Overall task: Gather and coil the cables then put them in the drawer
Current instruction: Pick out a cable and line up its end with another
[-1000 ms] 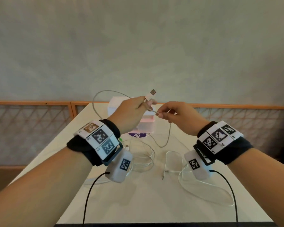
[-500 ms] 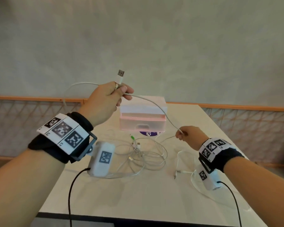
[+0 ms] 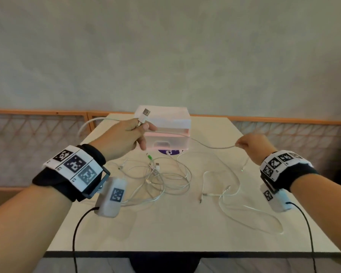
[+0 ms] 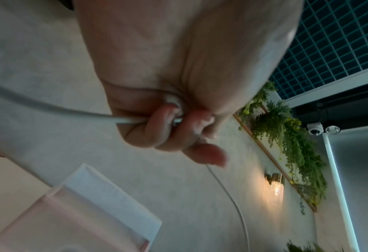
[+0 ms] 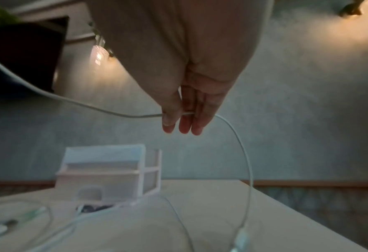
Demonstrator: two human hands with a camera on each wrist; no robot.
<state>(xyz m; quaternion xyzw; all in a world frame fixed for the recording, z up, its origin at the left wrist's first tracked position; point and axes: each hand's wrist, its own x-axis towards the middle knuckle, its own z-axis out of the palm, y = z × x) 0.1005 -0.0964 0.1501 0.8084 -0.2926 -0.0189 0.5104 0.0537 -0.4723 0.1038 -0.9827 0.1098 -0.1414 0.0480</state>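
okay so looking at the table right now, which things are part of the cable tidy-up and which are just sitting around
Part of the job:
white USB cable, pinched by left hand and right hand
tangled cables
loose cable
pink drawer unit

Just lying about:
purple sticker
wall lamp
hanging plants

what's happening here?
A person is stretching one white cable between both hands above the table. The left hand grips its USB end, the right hand pinches it further along. More cables lie tangled before the pink drawer unit.
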